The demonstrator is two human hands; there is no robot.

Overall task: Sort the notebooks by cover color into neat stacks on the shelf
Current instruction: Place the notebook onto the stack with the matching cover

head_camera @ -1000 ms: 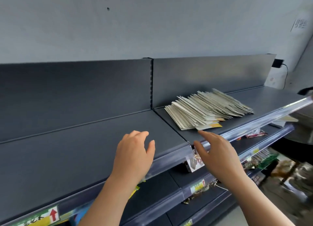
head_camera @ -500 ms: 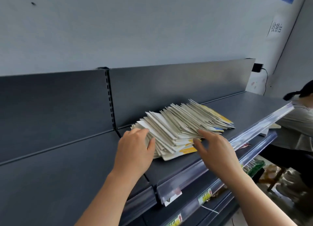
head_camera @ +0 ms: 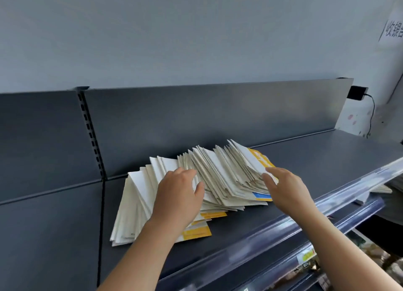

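Head view: notebooks (head_camera: 222, 173) fanned in one slumped pile on dark shelf (head_camera: 316, 159), by the back panel (head_camera: 196, 116).
My left hand (head_camera: 178, 194): flat on pile's left half, fingers relaxed.
My right hand (head_camera: 285, 188): fingers straight, touching pile's right end.

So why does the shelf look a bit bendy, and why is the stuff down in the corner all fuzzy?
In the head view, the wide-angle lens bows the dark shelf's straight lines; its clear price rail catches pale glare; the lower shelves at bottom right smear into blur; the notebooks look fairly sharp.
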